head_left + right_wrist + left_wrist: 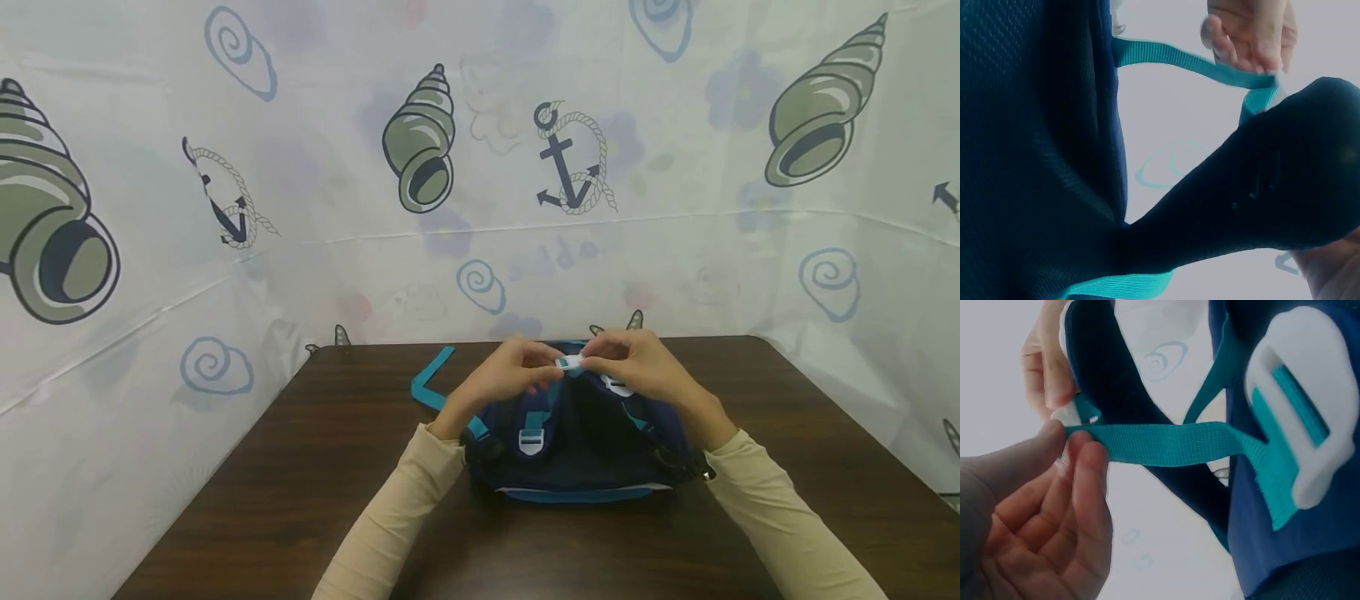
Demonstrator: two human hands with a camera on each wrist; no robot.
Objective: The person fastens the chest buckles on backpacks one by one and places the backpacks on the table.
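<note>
A navy backpack (pixel 588 433) with teal webbing sits on the table, held between both hands. At its top, the fingertips of my left hand (pixel 510 371) and right hand (pixel 637 362) meet at a small white buckle (pixel 570 362), one on each side. In the left wrist view, my left thumb and fingers pinch the buckle end of a teal strap (pixel 1160 444), which runs to a white plastic fitting (pixel 1316 362). The right wrist view shows a dark padded shoulder strap (pixel 1285 181) covering most of my right hand (pixel 1335 269).
A loose teal strap (pixel 425 392) lies bent on the dark wooden table (pixel 360 467), left of the backpack. White adjusters (pixel 531 442) sit on its front. A patterned white sheet (pixel 517 275) hangs behind and along the sides.
</note>
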